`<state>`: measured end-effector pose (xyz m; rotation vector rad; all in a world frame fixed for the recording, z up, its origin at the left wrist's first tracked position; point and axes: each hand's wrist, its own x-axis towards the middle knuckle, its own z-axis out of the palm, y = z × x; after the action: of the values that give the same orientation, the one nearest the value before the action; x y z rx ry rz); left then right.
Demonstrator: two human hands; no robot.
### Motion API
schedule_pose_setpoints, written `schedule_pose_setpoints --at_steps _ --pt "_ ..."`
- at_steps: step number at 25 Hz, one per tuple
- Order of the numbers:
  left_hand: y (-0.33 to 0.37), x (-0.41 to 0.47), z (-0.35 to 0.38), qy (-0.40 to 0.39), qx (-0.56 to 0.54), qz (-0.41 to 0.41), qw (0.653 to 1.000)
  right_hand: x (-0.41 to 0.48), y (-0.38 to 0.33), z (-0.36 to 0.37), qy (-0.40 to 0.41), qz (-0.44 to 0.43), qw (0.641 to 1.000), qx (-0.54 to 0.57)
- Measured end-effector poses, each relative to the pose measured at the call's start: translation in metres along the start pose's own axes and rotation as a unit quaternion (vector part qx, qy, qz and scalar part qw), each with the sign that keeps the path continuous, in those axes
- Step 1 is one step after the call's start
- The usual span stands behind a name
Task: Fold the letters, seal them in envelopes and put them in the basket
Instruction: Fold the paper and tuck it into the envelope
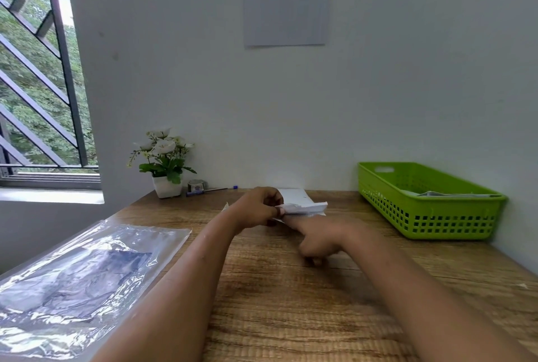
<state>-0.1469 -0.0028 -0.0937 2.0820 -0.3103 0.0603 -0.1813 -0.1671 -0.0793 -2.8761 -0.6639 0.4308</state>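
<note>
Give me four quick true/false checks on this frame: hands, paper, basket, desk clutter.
1. The left hand pinches the folded white paper. True.
2. The green basket is empty. False: flat pale papers lie in it.
3. The right hand holds a pen. False: its index finger reaches to the paper; the pen lies by the flower pot.
4. A clear plastic bag lies on the desk, on the person's left. True.

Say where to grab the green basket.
By the slot handle in the basket's far end wall, fingers hooked in from above. It sits upright with papers inside, so lift level. A matching near-end slot is not visible.
</note>
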Motion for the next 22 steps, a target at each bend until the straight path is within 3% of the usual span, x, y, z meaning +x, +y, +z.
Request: schedule_pose_setpoints --at_steps 7,15,22 --pt "-0.006 0.002 0.001 0.031 0.02 0.015 0.999 -0.015 -0.002 -0.011 -0.085 0.056 0.994 0.036" --pt "-0.01 0.006 0.002 0.03 0.031 0.029 0.999 -0.013 -0.011 -0.005 -0.071 0.043 0.995 -0.046" --pt "-0.009 0.007 0.004 0.008 0.031 0.042 0.999 0.001 -0.002 0.003 0.006 0.07 0.991 -0.11"
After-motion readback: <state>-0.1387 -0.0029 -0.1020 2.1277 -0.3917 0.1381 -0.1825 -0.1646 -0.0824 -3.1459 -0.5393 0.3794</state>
